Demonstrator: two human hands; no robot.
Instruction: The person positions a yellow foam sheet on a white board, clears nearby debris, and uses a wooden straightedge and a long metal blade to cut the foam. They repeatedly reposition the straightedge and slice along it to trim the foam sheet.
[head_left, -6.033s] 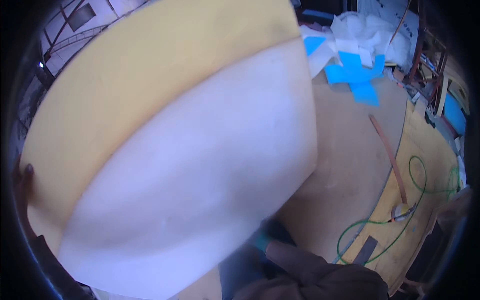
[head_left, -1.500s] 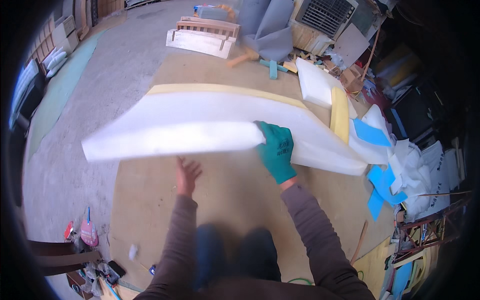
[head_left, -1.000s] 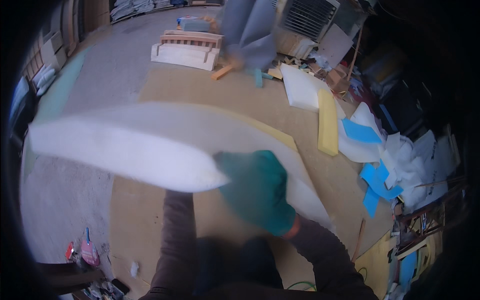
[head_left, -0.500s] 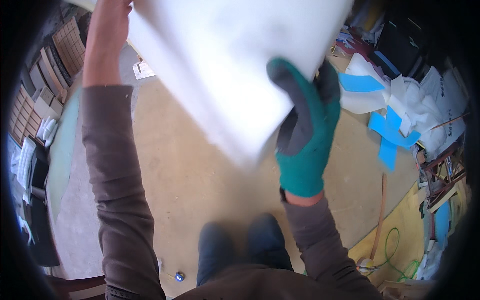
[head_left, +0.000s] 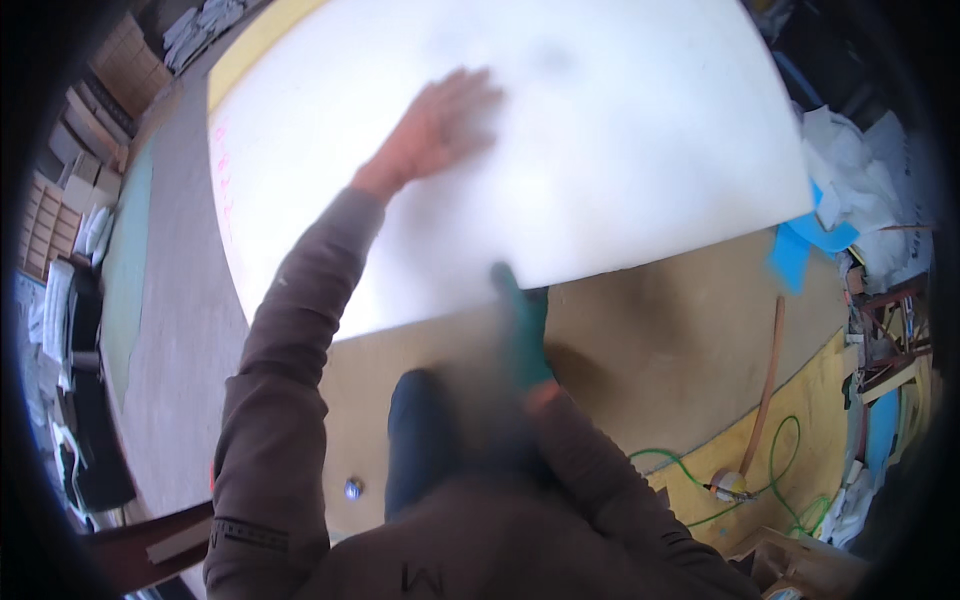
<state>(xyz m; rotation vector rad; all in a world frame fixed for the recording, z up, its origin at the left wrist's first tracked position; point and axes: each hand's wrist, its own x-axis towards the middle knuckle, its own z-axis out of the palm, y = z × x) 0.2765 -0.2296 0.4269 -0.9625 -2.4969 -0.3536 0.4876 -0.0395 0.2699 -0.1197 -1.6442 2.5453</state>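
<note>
Beneath the person's bare left hand (head_left: 435, 130), which is spread open, fingers extended and blurred, is a broad white foam-like sheet (head_left: 620, 150) with a yellow layer (head_left: 240, 55) along its far left edge; whether the palm touches it cannot be told. At the sheet's near edge the right hand (head_left: 522, 320), in a teal-green glove with a dark palm, grips the border, thumb on top, fingers underneath. Well to the right of the gloved hand, a dark red openwork metal frame (head_left: 890, 315) has mixed scraps in and around it, too jumbled to separate; beyond, bright blue flat strips (head_left: 790, 258) lie beside a crumpled white heap (head_left: 850, 170). Below both hands spreads a smooth tan-brown surface (head_left: 680, 345), bordered on the gloved hand's right by a yellow sheet (head_left: 825, 390) carrying a thin green hose (head_left: 798, 435). Far left of the bare hand, grey floor (head_left: 185, 300) meets a pale green strip (head_left: 128, 270) and a wooden lattice panel (head_left: 45, 225).
</note>
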